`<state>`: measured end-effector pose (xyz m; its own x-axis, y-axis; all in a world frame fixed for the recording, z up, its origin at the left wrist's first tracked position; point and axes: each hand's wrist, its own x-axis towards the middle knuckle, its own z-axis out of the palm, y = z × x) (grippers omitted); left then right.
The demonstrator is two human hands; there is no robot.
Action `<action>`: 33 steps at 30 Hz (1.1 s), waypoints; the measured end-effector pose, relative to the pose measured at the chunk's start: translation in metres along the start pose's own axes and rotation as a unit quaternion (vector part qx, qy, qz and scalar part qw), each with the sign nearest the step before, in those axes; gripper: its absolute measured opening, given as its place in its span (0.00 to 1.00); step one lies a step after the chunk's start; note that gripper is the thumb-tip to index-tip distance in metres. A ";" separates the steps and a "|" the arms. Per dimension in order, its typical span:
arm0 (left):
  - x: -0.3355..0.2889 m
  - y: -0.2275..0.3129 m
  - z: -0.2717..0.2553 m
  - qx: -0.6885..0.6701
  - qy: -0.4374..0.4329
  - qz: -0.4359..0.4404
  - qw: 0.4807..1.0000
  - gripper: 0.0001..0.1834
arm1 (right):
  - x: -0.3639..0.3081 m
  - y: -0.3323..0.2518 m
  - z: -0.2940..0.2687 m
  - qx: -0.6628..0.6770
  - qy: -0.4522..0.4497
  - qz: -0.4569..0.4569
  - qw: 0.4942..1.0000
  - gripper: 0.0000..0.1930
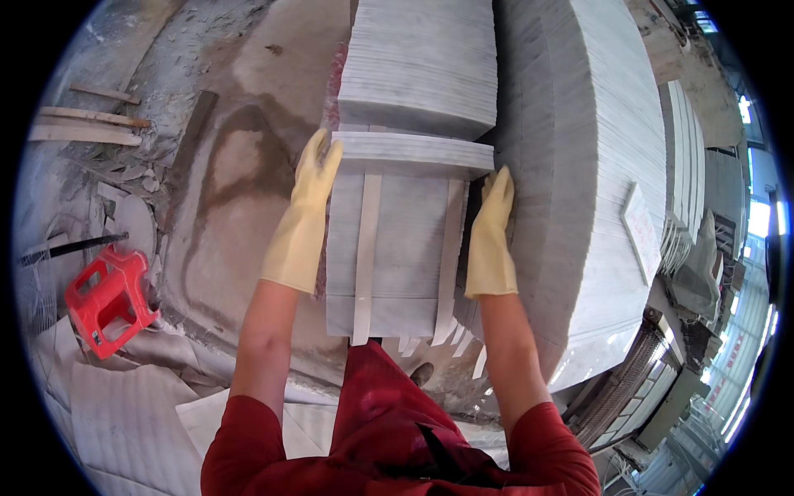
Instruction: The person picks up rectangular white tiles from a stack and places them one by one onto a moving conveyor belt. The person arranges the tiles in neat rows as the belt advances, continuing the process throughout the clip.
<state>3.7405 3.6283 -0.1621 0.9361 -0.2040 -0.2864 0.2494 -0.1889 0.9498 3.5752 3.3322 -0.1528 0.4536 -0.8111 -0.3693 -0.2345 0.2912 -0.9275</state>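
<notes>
A short layer of pale grey stone slabs [413, 152] lies crosswise between my two hands, its long edge toward me. My left hand [308, 198], in a cream rubber glove, grips the left end, with the thumb near the front corner. At the right end, my right hand [493, 227], in a matching glove, has its fingers against the edge; some of them are hidden in the gap. Below lies the nearer grey stone stack [405, 256], with two pale strips [368, 248] running down over it.
Beyond stands another stack of thin slabs [418, 62]. A long, tall row of slabs [550, 165] rises close on my right, with a loose marked piece [641, 231] leaning on it. A red plastic stool [112, 299] and wooden sticks [91, 124] lie among rubble to the left.
</notes>
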 end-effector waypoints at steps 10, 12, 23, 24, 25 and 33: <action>0.031 -0.034 0.025 -0.053 -0.035 0.038 0.997 0.23 | 0.050 -0.011 0.039 -0.020 -0.087 0.018 0.996 0.37; 0.029 -0.037 0.027 -0.063 -0.026 0.052 0.996 0.21 | 0.049 -0.014 0.040 0.013 -0.091 0.027 0.995 0.36; -0.010 -0.029 0.004 0.019 0.078 -0.060 0.995 0.33 | -0.012 0.004 0.038 0.116 0.121 0.110 0.980 0.28; -0.040 -0.024 -0.004 0.054 0.104 -0.105 0.988 0.34 | -0.030 0.016 0.026 0.127 0.137 0.130 0.974 0.28; -0.072 -0.015 -0.014 0.087 0.129 -0.150 0.976 0.36 | -0.052 0.027 0.016 0.139 0.145 0.153 0.968 0.28; -0.285 -0.013 -0.154 0.054 0.063 -0.341 0.936 0.41 | -0.252 0.081 -0.085 0.012 0.009 0.413 0.911 0.36</action>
<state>3.5085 3.8367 -0.0730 0.5915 0.1137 -0.7982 0.7802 -0.3303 0.5312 3.3690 3.5167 -0.1303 0.1167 -0.3189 -0.9406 -0.4702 0.8165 -0.3351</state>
